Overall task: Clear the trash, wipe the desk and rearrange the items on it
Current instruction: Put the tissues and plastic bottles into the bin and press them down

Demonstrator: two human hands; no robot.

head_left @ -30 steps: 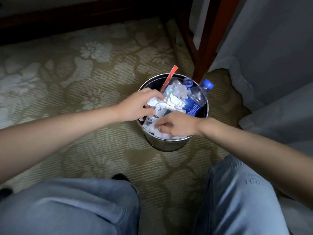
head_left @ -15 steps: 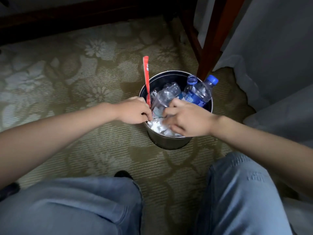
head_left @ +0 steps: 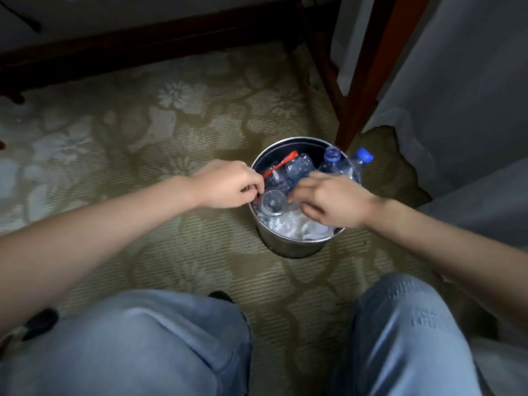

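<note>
A round metal waste bin point(head_left: 297, 247) stands on the flower-patterned carpet point(head_left: 171, 124), right of the middle. The far right of its rim is just beside a slanting wooden leg point(head_left: 363, 90), and grey fabric point(head_left: 457, 81) hangs down to the floor further right, so that side is hemmed in. Bare carpet lies to the left of the bin and on its near side, up to the person's knees in light jeans point(head_left: 137, 347). A dark wooden rail point(head_left: 143, 50) closes off the far edge of the carpet.

The bin is filled to the rim. Crumpled white paper point(head_left: 297, 228) fills its near part. A crushed clear bottle point(head_left: 274, 200) lies on top with its base facing up and near. An open-necked bottle point(head_left: 331, 155) and a blue-capped bottle point(head_left: 362, 157) poke above the far right rim.

The left hand point(head_left: 225, 185) is over the left rim, its fingers curled tight and pinching the low end of a red strip point(head_left: 281, 166) that slants up and right across the bin. The right hand point(head_left: 334, 200) reaches in from the right, thumb on top and bent fingers below, gripping the crushed clear bottle, though the blur softens the detail.
</note>
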